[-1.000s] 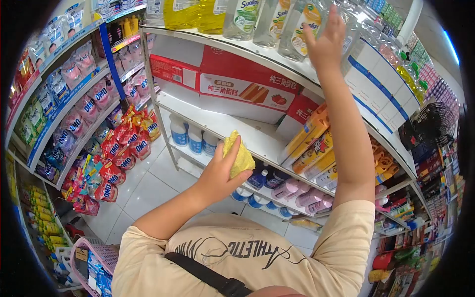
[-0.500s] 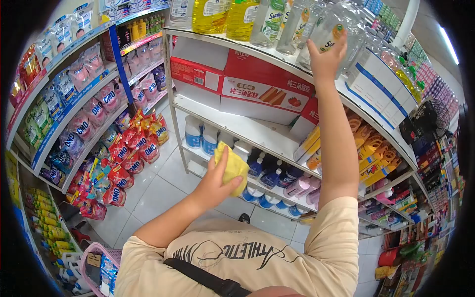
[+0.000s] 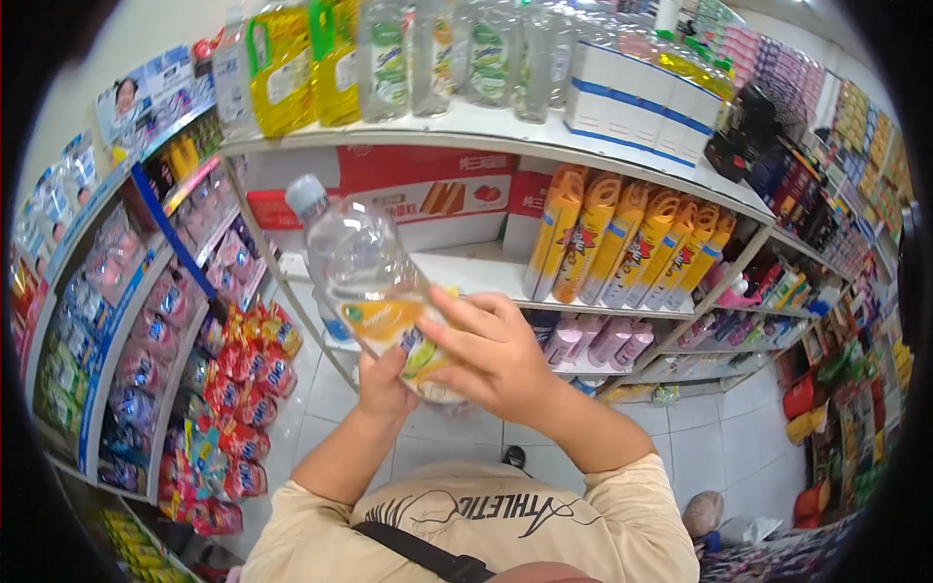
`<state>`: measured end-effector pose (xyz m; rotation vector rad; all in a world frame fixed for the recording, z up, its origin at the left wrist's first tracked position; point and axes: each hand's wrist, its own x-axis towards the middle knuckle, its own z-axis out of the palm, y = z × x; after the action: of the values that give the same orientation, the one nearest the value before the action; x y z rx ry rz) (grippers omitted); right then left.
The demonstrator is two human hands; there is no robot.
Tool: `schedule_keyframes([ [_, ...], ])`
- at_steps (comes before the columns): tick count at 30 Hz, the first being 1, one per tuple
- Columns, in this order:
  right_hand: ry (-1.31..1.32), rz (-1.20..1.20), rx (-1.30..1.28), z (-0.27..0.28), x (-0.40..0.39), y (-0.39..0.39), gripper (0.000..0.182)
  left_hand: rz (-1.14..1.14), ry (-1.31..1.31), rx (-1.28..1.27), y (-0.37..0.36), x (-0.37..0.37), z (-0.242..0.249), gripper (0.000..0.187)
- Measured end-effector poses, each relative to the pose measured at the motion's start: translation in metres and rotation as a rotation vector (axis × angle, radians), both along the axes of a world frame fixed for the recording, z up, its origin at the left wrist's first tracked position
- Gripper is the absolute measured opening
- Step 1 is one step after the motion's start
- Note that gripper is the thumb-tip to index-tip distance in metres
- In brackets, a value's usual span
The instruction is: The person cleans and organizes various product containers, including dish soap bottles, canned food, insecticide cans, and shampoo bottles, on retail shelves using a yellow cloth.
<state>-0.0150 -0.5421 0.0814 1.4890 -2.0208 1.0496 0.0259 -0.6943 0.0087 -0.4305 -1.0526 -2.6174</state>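
Note:
A large clear bottle [image 3: 364,257] with a white cap and an orange and green label is held tilted in front of my chest. My left hand [image 3: 387,384] is closed round its lower left side. My right hand [image 3: 491,355] lies across the label, its fingers bent over the front and side. A small bit of yellow cloth [image 3: 447,291] shows by the right fingertips; the rest of it is hidden. Behind, clear bottles [image 3: 491,58] and yellow bottles [image 3: 282,78] stand on the top shelf [image 3: 466,121].
Yellow spray cans [image 3: 637,248] and red boxes [image 3: 466,199] stand on the shelf below. White and blue boxes [image 3: 637,102] are at the top right. Red packets [image 3: 248,389] hang at the left. A fan [image 3: 768,112] is at the right.
My right hand has come down from the top shelf with a clear bottle. Both hands are now together on it, and the yellow cloth is mostly hidden. The view has shifted to the right.

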Motion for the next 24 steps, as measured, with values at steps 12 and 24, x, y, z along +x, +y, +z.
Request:
schedule_keyframes([
  [12,-1.343,0.541,-0.688,-0.084,-0.02,0.115,0.052,-0.413,-0.149,-0.06,0.115,-0.022,-0.001,0.065],
  [24,-0.224,-0.356,-0.554,-0.078,0.065,0.377,0.054,-0.521,0.049,-0.27,0.372,-0.034,0.032,0.073],
])
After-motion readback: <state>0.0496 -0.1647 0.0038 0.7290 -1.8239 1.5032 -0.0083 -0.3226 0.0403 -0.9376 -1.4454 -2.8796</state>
